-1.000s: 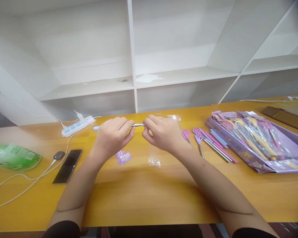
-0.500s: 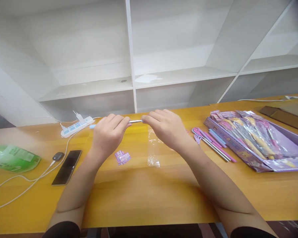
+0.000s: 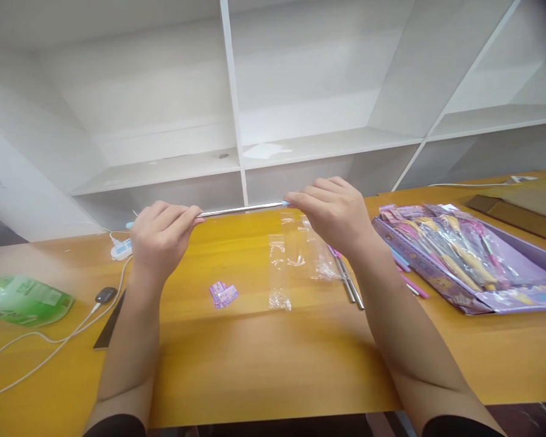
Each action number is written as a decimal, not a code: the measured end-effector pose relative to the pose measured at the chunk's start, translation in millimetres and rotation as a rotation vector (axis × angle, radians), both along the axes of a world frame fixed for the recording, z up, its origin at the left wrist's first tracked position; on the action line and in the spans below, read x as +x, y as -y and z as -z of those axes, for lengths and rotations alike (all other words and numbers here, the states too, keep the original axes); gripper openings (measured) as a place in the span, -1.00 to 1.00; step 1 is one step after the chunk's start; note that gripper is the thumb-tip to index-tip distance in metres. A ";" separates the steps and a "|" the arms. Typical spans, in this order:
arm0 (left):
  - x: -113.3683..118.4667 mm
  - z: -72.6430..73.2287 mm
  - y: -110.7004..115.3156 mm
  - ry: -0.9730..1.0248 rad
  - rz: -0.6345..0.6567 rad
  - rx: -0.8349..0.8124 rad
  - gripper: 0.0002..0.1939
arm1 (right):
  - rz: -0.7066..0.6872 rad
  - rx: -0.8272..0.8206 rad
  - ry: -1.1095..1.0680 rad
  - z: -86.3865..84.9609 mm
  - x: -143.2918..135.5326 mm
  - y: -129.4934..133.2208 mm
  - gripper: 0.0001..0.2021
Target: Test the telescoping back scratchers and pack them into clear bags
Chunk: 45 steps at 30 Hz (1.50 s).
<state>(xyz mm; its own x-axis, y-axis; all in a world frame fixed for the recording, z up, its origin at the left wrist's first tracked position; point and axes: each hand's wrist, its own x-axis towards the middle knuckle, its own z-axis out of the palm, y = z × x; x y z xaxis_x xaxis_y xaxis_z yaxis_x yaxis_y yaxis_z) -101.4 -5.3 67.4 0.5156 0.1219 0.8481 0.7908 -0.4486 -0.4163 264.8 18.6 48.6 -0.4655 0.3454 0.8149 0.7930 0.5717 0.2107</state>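
Both hands hold a thin silver rod (image 3: 243,210) with light blue ends level above the far edge of the table. My left hand (image 3: 161,237) is closed round its left part, and a light blue tip pokes out beyond the fist. Closed on the right end is my right hand (image 3: 334,212), with a bit of light blue showing at its fingertips. Below and between the hands lie clear plastic sleeves (image 3: 279,273) and small purple cards (image 3: 224,294). Silver rods (image 3: 351,284) lie beside my right forearm, partly hidden by it.
On the right stands a purple box (image 3: 528,255) of wrapped items. A green bag (image 3: 25,298), white cables, a power strip (image 3: 121,249) and a phone (image 3: 107,331) partly under my left arm are on the left. White shelving (image 3: 236,97) rises behind the wooden table (image 3: 264,364).
My hands have moved apart, left hand leftward and right hand to the right and up. A much longer stretch of silver rod shows between them. More clear plastic is visible below.
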 end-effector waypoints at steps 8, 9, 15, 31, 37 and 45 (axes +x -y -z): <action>0.7 -0.8 -1.9 -0.022 0.011 0.054 -0.90 | -0.005 0.023 0.004 -2.8 4.1 0.5 -0.60; -2.1 -1.2 -3.0 -0.017 0.006 0.055 -0.89 | 0.006 0.011 -0.014 -4.0 7.7 0.6 -0.62; -45.5 -9.4 -16.9 0.056 -0.001 0.073 -0.92 | 0.095 -0.046 -0.166 -13.9 47.9 -3.4 -0.66; -112.4 -7.3 -44.3 0.128 -0.018 0.059 -0.92 | 0.120 -0.002 -0.330 -4.3 128.4 -43.8 -0.59; -135.3 -7.4 -51.6 0.151 -0.037 0.029 -0.80 | 0.347 0.087 -0.472 12.0 187.6 -59.2 -0.60; -123.9 -12.1 -41.3 0.218 -0.121 0.095 -0.74 | 0.235 0.159 -0.496 0.9 155.2 -27.6 -0.83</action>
<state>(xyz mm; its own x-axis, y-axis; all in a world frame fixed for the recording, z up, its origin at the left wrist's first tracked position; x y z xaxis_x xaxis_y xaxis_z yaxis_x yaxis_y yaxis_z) -225.3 36.0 79.5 0.3057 0.0859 0.9482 0.9121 -0.3121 -0.2658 419.9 46.2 47.7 0.0607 0.2491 0.9666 0.9210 0.3592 -0.1505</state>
